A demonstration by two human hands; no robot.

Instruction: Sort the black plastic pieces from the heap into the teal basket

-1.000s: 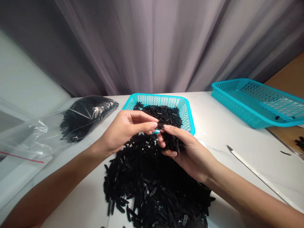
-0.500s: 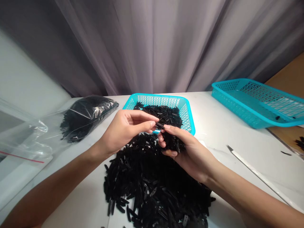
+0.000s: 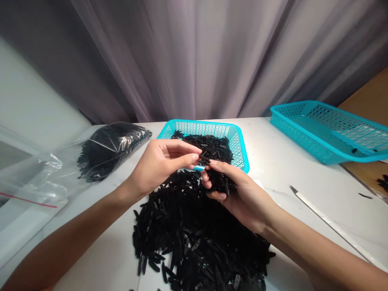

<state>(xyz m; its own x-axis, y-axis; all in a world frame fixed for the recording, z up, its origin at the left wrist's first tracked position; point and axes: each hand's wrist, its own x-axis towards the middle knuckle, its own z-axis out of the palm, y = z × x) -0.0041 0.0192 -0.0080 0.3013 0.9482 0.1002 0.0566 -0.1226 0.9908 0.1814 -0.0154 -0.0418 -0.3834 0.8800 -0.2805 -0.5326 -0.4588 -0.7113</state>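
Two bare hands meet at the middle of our view, and what lies between their fingertips is hard for us to make out. The left hand (image 3: 159,162) has thumb and forefinger nearly together; dark bits sit just beyond them, against an equally dark background, so we cannot tell whether they pinch anything. The right hand (image 3: 242,188) curls around a clump of narrow black strips (image 3: 222,182), its thumb lying along the top; its palm hides part of the clump, and we cannot count the pieces.

At six o'clock the loose heap of black strips (image 3: 188,226) spreads below the hands. The right hand and wrist cover some of it, the bottom edge cuts it off, and its middle sinks into one dark mass. Towards its edges we can pick out single strips: slim, straight or slightly bowed, mostly matt, with a few shiny faces. A greyer one near the bottom seems to bear small dark spots.

At twelve o'clock a turquoise perforated basket (image 3: 239,139) holds more such strips; our hands block its near left corner. At three o'clock a second turquoise basket (image 3: 298,125), with a few dark bits inside, is cut off by the right edge. At nine o'clock a clear plastic bag (image 3: 71,155) bulges with black contents; its red-striped end leaves our view. At four o'clock lies a white-handled blade (image 3: 330,226), its near end out of sight.
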